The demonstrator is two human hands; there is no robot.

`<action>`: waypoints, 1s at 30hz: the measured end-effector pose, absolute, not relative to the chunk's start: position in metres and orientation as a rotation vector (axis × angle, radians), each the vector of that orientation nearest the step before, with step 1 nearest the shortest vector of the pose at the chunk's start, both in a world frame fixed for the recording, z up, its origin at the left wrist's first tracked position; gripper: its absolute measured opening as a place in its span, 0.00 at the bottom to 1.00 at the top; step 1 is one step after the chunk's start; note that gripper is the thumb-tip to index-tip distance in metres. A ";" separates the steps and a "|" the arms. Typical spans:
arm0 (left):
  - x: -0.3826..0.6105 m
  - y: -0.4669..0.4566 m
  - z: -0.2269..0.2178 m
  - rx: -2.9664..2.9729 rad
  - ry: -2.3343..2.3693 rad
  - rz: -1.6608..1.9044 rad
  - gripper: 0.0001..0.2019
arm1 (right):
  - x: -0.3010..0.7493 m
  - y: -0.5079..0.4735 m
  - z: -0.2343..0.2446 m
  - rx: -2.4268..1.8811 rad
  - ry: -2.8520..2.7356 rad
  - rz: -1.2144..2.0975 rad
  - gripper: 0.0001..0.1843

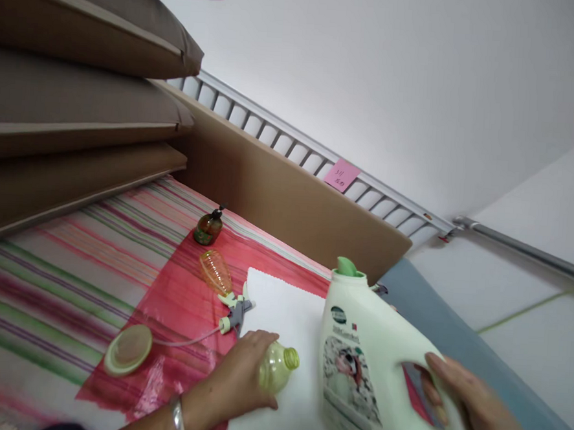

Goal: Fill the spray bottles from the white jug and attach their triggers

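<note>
My left hand [241, 374] is wrapped around a small clear yellow-green bottle [280, 364] with an open threaded neck, resting on a white cloth [285, 312]. My right hand [474, 405] grips the handle of a large white detergent jug [370, 356] with a green cap, tilted toward the small bottle. A grey and green spray head [234, 308] with its thin tube lies just beyond my left hand.
On the red plastic sheet [179, 299] lie a clear orange bottle [215, 271], a dark amber pump bottle [208, 228] and a round pale green lid [128, 349]. Brown cushions [70, 98] stack at left. A cardboard panel [288, 202] stands behind.
</note>
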State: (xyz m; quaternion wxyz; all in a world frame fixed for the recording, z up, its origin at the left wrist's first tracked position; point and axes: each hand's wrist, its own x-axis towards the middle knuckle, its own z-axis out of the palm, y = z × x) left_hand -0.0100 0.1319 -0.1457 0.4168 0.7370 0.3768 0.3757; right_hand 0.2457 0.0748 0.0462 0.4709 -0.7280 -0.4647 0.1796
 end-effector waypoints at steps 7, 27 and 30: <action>-0.004 0.132 -0.153 1.908 0.896 0.860 0.44 | 0.230 0.161 -0.007 -1.263 -0.834 0.810 0.18; -0.013 0.146 -0.158 1.982 0.921 0.817 0.38 | 0.193 0.251 -0.109 -1.457 -1.186 0.646 0.21; -0.016 0.142 -0.151 1.957 0.930 0.806 0.40 | 0.208 0.239 -0.102 -1.568 -1.283 0.640 0.19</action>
